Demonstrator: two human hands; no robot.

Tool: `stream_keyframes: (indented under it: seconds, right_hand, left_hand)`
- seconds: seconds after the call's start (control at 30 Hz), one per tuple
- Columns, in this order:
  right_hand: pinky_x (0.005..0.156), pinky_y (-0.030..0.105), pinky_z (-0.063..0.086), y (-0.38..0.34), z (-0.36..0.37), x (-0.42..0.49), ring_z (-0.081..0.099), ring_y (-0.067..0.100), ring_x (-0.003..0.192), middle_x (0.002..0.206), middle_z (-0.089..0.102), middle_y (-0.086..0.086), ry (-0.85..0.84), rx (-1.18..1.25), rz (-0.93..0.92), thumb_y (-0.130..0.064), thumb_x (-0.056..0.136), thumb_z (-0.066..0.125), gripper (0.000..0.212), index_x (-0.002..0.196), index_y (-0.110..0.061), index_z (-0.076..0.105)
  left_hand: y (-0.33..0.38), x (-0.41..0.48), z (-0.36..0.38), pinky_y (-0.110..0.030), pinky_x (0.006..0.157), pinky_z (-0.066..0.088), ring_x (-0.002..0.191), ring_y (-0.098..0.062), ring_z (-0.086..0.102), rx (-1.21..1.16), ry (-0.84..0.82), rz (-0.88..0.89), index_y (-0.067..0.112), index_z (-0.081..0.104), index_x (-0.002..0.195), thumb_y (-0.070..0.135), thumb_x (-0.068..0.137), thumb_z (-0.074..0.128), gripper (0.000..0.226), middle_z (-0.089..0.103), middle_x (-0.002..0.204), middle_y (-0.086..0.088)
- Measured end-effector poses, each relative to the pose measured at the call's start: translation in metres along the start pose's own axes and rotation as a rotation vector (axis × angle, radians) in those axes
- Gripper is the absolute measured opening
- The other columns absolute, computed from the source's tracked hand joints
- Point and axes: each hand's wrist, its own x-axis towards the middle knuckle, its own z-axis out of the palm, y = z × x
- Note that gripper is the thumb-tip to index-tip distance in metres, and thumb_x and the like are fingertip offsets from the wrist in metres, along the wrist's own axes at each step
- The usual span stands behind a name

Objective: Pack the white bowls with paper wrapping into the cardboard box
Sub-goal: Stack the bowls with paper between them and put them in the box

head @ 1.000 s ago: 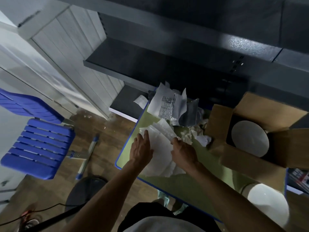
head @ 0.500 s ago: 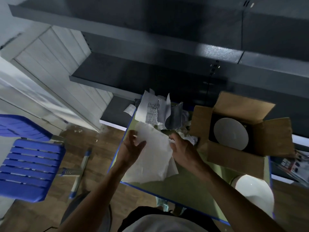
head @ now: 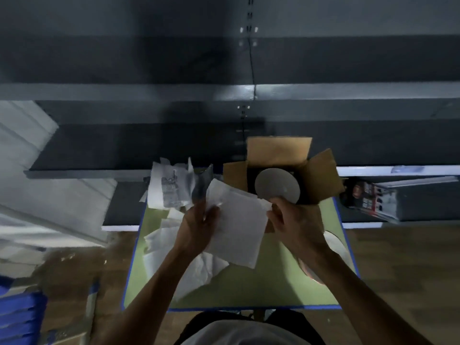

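A white paper sheet is lifted off the green table between both hands. My left hand pinches its left edge and my right hand pinches its upper right corner. Just behind the sheet stands the open cardboard box with a white bowl upside down inside. Another white bowl sits on the table at the right edge, mostly hidden by my right forearm. More crumpled white paper lies on the table under my left arm.
A heap of white and grey printed paper stands at the table's back left. Dark shelving runs behind the table. A dark printed package lies on the shelf at the right. A blue chair is at the lower left.
Both hands have lifted one paper sheet off the pile and carried it right, up to the box. The camera has swung right, centring the table.
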Motion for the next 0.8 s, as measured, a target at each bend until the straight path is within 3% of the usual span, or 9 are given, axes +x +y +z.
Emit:
stream_keyframes:
  seconds: [0.13,0.23,0.3,0.37,0.43,0.6,0.7,0.8]
  right_hand:
    - [0.068,0.035,0.049,0.038,-0.021,-0.028,0.066,0.026,0.084,0.094,0.07,-0.002,0.187,-0.201,0.067,-0.032,0.095,0.051,0.024,0.115,-0.025,0.06]
    - [0.067,0.039,0.052,0.061,-0.031,-0.046,0.066,0.026,0.084,0.092,0.069,-0.003,0.169,-0.179,0.189,-0.036,0.094,0.047,0.017,0.102,-0.027,0.06]
    - [0.068,0.039,0.053,0.076,-0.039,-0.055,0.066,0.025,0.085,0.093,0.069,-0.004,0.18,-0.2,0.221,-0.036,0.092,0.047,0.015,0.098,-0.027,0.058]
    - [0.072,0.037,0.052,0.091,-0.044,-0.065,0.066,0.022,0.088,0.098,0.068,-0.006,0.155,-0.237,0.27,-0.031,0.091,0.053,0.011,0.101,-0.029,0.059]
    - [0.076,0.035,0.051,0.107,-0.046,-0.071,0.064,0.022,0.093,0.102,0.067,-0.006,0.115,-0.247,0.325,-0.029,0.091,0.055,0.016,0.106,-0.03,0.06]
    - [0.081,0.036,0.051,0.136,-0.037,-0.074,0.059,0.026,0.105,0.11,0.06,0.002,-0.01,-0.29,0.405,-0.027,0.087,0.058,0.031,0.118,-0.028,0.056]
    - [0.082,0.04,0.052,0.145,-0.025,-0.07,0.055,0.027,0.109,0.113,0.053,0.004,-0.036,-0.367,0.391,-0.025,0.087,0.059,0.038,0.124,-0.027,0.05]
    - [0.082,0.039,0.051,0.147,-0.018,-0.064,0.058,0.025,0.108,0.115,0.051,0.003,-0.1,-0.455,0.38,-0.023,0.09,0.057,0.037,0.125,-0.023,0.044]
  left_hand:
    - [0.022,0.005,0.034,-0.006,0.054,0.04,0.071,-0.002,0.056,0.087,-0.064,0.065,0.021,0.052,0.1,0.021,0.099,0.053,0.002,0.057,0.081,0.01]
    - [0.035,0.006,0.059,-0.016,0.058,0.04,0.074,-0.012,0.059,0.13,-0.104,0.131,0.018,0.055,0.099,0.024,0.097,0.056,0.007,0.059,0.082,0.003]
    - [0.044,0.005,0.073,-0.022,0.059,0.038,0.063,-0.004,0.054,0.15,-0.113,0.138,0.024,0.052,0.082,0.023,0.097,0.057,0.015,0.054,0.071,0.007]
    - [0.052,0.004,0.087,-0.013,0.052,0.033,0.055,0.003,0.051,0.172,-0.117,0.155,0.027,0.044,0.07,0.02,0.096,0.057,0.03,0.049,0.062,0.011]
    - [0.06,0.002,0.097,-0.012,0.05,0.034,0.057,0.005,0.053,0.184,-0.144,0.163,0.026,0.047,0.076,0.019,0.097,0.055,0.023,0.051,0.064,0.011]
    - [0.06,0.0,0.111,-0.016,0.053,0.032,0.067,-0.009,0.056,0.254,-0.141,0.14,0.017,0.056,0.092,0.021,0.096,0.054,0.006,0.057,0.075,0.007]
    - [0.059,-0.004,0.112,-0.024,0.066,0.036,0.081,-0.019,0.06,0.266,-0.131,0.128,0.01,0.061,0.102,0.021,0.097,0.054,0.014,0.062,0.088,-0.002]
    - [0.06,-0.007,0.109,-0.026,0.069,0.039,0.083,-0.02,0.06,0.265,-0.133,0.089,0.011,0.061,0.109,0.023,0.098,0.053,0.018,0.064,0.091,-0.002]
